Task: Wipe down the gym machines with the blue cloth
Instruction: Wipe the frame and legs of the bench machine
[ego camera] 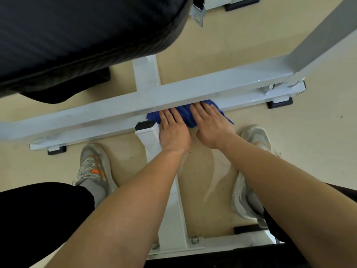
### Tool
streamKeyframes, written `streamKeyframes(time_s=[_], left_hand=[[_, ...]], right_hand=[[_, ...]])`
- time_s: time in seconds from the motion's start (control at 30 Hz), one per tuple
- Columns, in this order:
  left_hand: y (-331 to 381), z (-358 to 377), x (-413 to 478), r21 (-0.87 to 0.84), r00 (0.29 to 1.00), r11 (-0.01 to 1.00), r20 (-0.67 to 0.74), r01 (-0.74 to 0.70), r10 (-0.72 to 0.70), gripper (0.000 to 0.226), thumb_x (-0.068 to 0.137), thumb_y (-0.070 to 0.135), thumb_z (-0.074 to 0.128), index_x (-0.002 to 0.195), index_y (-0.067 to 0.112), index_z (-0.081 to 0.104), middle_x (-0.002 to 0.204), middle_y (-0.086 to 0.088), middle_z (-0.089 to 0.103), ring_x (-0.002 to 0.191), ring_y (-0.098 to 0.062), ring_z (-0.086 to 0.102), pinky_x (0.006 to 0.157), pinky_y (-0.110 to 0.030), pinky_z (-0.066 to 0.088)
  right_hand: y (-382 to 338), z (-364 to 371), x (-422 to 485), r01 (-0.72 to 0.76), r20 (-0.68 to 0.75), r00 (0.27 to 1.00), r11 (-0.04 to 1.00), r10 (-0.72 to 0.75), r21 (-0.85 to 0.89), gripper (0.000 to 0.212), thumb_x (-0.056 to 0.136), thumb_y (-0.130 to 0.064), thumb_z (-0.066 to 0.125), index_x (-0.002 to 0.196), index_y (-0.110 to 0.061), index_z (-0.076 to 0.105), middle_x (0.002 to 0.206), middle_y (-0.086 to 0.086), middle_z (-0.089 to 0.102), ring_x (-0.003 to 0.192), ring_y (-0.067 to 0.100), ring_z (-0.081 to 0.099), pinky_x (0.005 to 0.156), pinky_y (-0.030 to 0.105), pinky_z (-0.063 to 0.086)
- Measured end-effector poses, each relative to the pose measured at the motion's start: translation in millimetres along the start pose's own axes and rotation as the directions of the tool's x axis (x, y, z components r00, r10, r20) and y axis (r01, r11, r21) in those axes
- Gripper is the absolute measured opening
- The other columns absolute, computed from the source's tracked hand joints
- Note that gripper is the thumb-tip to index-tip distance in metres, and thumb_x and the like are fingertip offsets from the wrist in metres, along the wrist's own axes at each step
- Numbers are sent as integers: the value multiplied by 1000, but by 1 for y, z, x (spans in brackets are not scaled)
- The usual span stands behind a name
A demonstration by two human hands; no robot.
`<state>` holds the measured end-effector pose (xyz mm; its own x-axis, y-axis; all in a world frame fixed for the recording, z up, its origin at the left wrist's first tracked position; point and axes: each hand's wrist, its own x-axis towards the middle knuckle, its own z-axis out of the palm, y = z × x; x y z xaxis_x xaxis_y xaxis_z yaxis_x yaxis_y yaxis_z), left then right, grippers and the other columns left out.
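Left hand [173, 132], right hand [211, 126] side by side, fingers straight and flat, pressing blue cloth [186, 116], gripping nothing. Cloth bunched under fingertips, tucked against near edge of white frame bar [135, 101]. Black pad [77, 35] beyond fingertips.

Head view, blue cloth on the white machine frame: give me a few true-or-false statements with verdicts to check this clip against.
1. Both the left hand and the right hand rest on the blue cloth. True.
2. The cloth is draped over a black pad. False: it lies low against the white frame bar.
3. The fingers of both hands lie flat and fairly straight on the cloth. True.
4. The person is barefoot. False: grey sneakers are on both feet.
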<state>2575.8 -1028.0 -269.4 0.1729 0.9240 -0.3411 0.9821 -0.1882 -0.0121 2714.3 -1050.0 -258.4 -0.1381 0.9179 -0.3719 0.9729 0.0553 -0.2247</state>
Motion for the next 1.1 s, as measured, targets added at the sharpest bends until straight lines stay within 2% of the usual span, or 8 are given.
streamKeyframes(time_s=[0.13,0.33,0.47,0.53,0.77,0.9,1.03,1.1], left_hand=[[-3,3,2,95,994,989,-3,-110,111,73,98,29,36,154,1,-3,161,-23,1,150,-38,-2,123,-45,6],[47,-11,13,58,909,908,6,-416,416,77,95,25,40,157,17,-5,164,-11,0,150,-32,0,123,-44,5],[69,-12,23,47,849,848,8,-527,528,75,96,25,42,157,18,-1,164,-10,3,151,-29,3,123,-41,6],[49,-11,22,34,854,854,-7,-520,520,73,96,19,40,157,17,0,164,-11,3,151,-29,4,123,-41,9],[-20,0,4,-42,916,918,-85,-395,391,67,95,4,38,156,18,15,164,-8,8,152,-24,6,118,-43,27],[-11,-1,14,-24,919,928,-150,-371,364,52,96,8,49,147,14,39,155,-9,35,145,-26,31,98,-46,50],[8,3,16,-103,852,854,-196,-510,485,45,94,3,57,138,11,53,144,-9,52,135,-30,46,103,-42,46],[18,-3,16,-202,857,838,-220,-507,465,45,95,2,55,139,11,53,145,-8,51,137,-29,44,109,-39,39]], right_hand=[[18,-2,-5,60,12,998,996,-60,-59,76,95,-30,39,158,-15,0,167,4,-3,153,22,-1,124,37,0],[95,-10,-40,-210,-11,978,977,210,-17,78,97,-32,37,158,-14,-8,165,7,-11,153,23,-7,125,38,1],[106,-6,-43,-359,-18,933,932,360,60,80,95,-31,37,158,-13,-8,165,8,-14,153,23,-8,124,38,0],[95,-5,-37,-372,-20,926,922,376,106,80,94,-31,38,158,-13,-7,166,6,-12,153,24,-6,125,39,2],[27,2,-14,-155,-42,986,985,159,81,76,96,-28,37,158,-13,-5,166,4,-7,153,24,-8,124,40,0],[43,2,-18,-110,-51,992,994,111,23,76,96,-27,38,159,-17,-4,166,2,-6,153,22,-4,124,37,-1],[44,2,-28,-240,-55,966,955,253,174,76,96,-21,42,159,-16,0,166,2,-8,153,24,-4,125,40,7],[34,3,-27,-246,-47,962,928,269,281,74,97,-18,43,159,-17,2,166,1,-8,153,25,-4,124,42,14]])
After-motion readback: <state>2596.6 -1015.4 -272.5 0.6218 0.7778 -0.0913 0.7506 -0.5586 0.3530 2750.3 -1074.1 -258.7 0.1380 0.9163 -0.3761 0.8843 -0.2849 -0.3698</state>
